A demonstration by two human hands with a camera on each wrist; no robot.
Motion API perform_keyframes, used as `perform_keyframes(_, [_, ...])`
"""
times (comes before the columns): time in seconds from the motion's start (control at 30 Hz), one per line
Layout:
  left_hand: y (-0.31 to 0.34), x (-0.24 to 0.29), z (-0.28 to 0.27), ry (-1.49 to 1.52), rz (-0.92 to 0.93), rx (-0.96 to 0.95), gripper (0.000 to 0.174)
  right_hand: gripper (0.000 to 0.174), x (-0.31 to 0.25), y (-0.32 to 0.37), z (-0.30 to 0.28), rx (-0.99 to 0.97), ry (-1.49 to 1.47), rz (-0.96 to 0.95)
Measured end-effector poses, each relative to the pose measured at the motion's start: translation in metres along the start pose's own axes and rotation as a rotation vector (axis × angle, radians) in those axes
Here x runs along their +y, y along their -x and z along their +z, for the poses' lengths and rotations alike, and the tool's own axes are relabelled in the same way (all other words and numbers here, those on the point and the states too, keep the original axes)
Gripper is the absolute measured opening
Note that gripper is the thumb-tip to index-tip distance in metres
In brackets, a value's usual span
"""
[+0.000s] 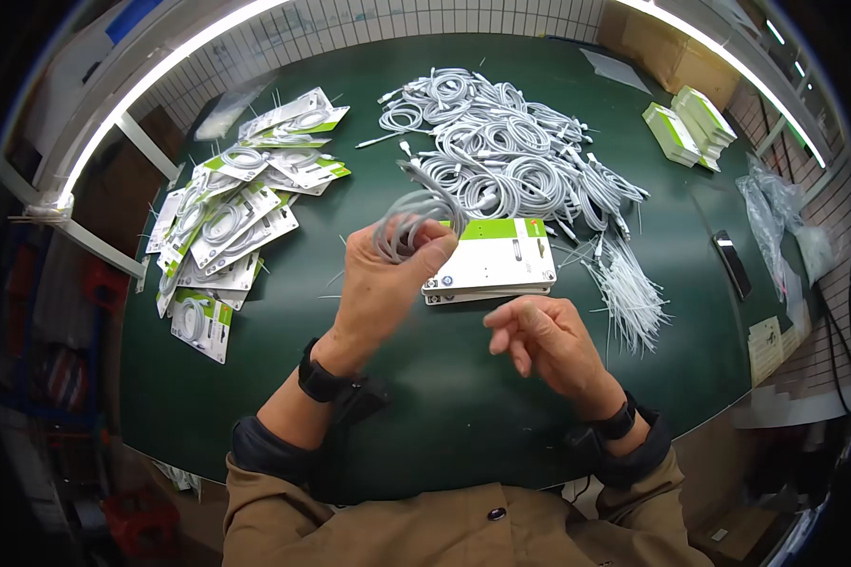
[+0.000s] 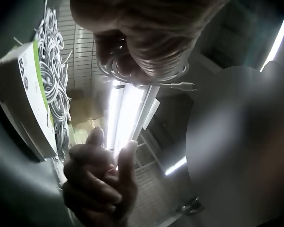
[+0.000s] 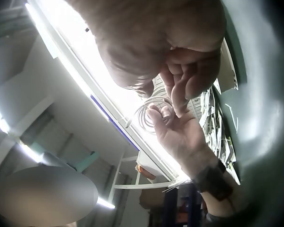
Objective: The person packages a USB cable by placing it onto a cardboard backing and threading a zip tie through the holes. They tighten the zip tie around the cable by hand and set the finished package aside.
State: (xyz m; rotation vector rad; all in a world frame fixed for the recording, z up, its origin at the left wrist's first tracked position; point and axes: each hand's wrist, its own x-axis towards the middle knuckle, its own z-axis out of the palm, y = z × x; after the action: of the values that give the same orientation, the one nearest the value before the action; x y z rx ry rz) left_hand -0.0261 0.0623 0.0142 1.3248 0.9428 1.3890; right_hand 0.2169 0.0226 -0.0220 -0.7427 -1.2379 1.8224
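Observation:
My left hand [image 1: 373,288] holds a coiled white cable [image 1: 388,236] between thumb and fingers, raised above the table. In the left wrist view, a loose cable end with its plug [image 2: 183,86] sticks out sideways from the coil. To the right and lower, my right hand [image 1: 558,348] has loosely bent fingers with nothing seen between them. Just beyond both hands lies a stack of white and green packaging cards [image 1: 501,255]; my left hand and the coil overlap its left side in the head view.
A large heap of coiled white cables [image 1: 511,142] lies behind the cards. Carded cables [image 1: 227,222] pile up at left. Thin white ties [image 1: 626,293] spread at right, near a black phone-like object [image 1: 731,265]. Green-white card stacks [image 1: 690,128] stand at far right on the green table [image 1: 463,406].

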Motion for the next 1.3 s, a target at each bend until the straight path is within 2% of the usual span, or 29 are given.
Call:
perform_keyframes(0.07, [-0.002,-0.002,0.000,-0.381,0.475,-0.129,0.018,0.063,0.002,-0.001,0.000,-0.092,-0.150,0.002])
perform_keyframes(0.1, [-0.003,-0.001,0.003,-0.572,0.713,-0.188,0.020,0.063,0.001,-0.002,0.000,-0.077,-0.187,0.011])
perform_keyframes(0.17, [0.007,-0.002,0.012,-0.549,0.740,-0.303,0.025,0.063,0.003,-0.003,0.001,-0.038,-0.275,0.034])
perform_keyframes(0.23, [0.008,-0.011,0.018,-0.517,0.815,-0.427,0.024,0.052,0.001,-0.004,-0.005,-0.018,-0.321,0.088])
perform_keyframes(0.33, [0.013,-0.015,0.023,-0.467,0.816,-0.487,0.022,0.036,0.001,-0.002,-0.019,-0.084,-0.372,0.206])
perform_keyframes(0.47, [0.012,-0.013,0.022,-0.518,0.803,-0.509,0.024,0.029,-0.003,-0.003,-0.016,-0.065,-0.519,0.274])
perform_keyframes(0.57, [0.013,-0.011,0.018,-0.644,0.805,-0.444,0.033,0.032,-0.009,-0.002,-0.014,-0.109,-0.628,0.268])
perform_keyframes(0.6, [0.010,-0.007,0.016,-0.675,0.817,-0.425,0.035,0.041,-0.012,-0.001,-0.012,-0.104,-0.599,0.265])
perform_keyframes(0.73, [0.003,0.005,0.008,-0.829,0.895,-0.406,0.043,0.053,-0.027,0.001,-0.010,-0.144,-0.483,0.279])
perform_keyframes(0.83, [0.002,0.007,0.007,-0.849,0.909,-0.416,0.041,0.052,-0.036,0.005,-0.011,-0.135,-0.275,0.255])
perform_keyframes(0.87, [0.002,0.005,0.006,-0.844,0.908,-0.422,0.040,0.047,-0.033,0.006,-0.014,-0.154,-0.277,0.229])
perform_keyframes(1.0, [0.000,-0.005,0.010,-0.912,0.808,-0.385,0.032,0.037,-0.025,0.000,-0.014,-0.002,-0.374,0.220])
perform_keyframes(1.1, [0.005,0.007,0.017,-0.859,0.860,-0.383,0.025,0.038,-0.022,0.001,-0.017,-0.050,-0.375,0.237])
perform_keyframes(1.13, [0.010,0.014,0.022,-0.769,0.879,-0.365,0.028,0.039,-0.022,0.001,-0.014,-0.046,-0.375,0.285])
perform_keyframes(1.23, [0.016,0.009,0.031,-0.559,0.850,-0.511,0.032,0.040,-0.010,-0.002,-0.004,-0.137,-0.423,0.254])
perform_keyframes(1.3, [0.018,0.003,0.030,-0.593,0.845,-0.535,0.037,0.042,-0.017,-0.001,-0.006,-0.134,-0.400,0.265])
